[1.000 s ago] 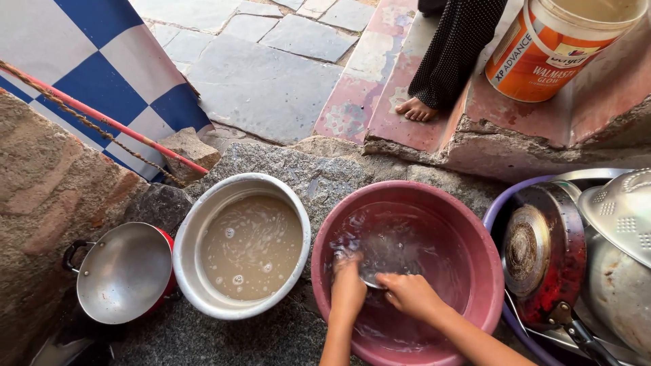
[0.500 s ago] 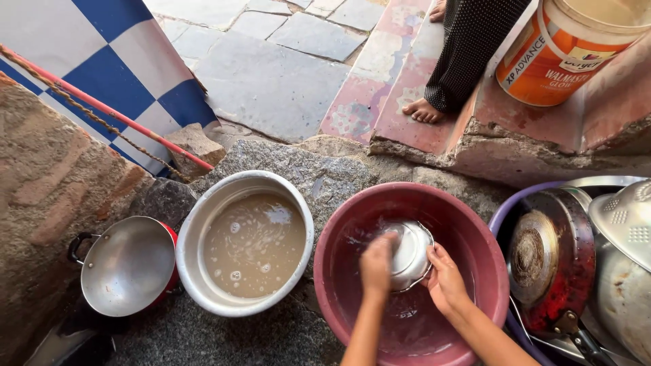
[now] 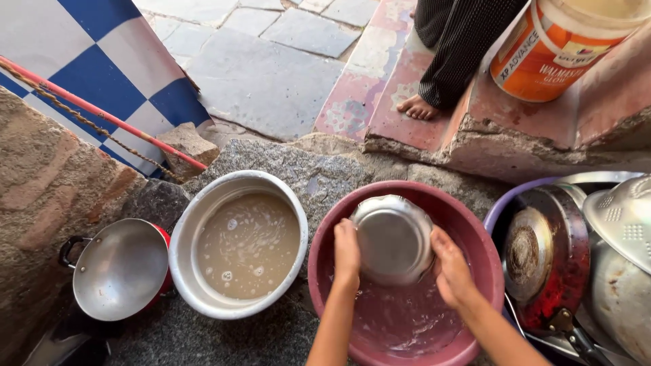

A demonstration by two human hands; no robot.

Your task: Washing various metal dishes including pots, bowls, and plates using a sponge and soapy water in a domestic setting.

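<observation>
Lifting steel bowl (image 3: 393, 238) clear of the water, where a second ago we scrubbed it submerged | our left hand (image 3: 346, 253) and right hand (image 3: 451, 266) clasp its opposite rims | bowl tilted above pink basin (image 3: 325, 237) | murky-water pot (image 3: 239, 244) left | rinse looks finished

I held a steel bowl (image 3: 393, 238) between my left hand (image 3: 346, 254) and right hand (image 3: 451, 268), above the water in the pink tub (image 3: 325, 237); a pot (image 3: 203, 224) of murky water stood beside it.
</observation>
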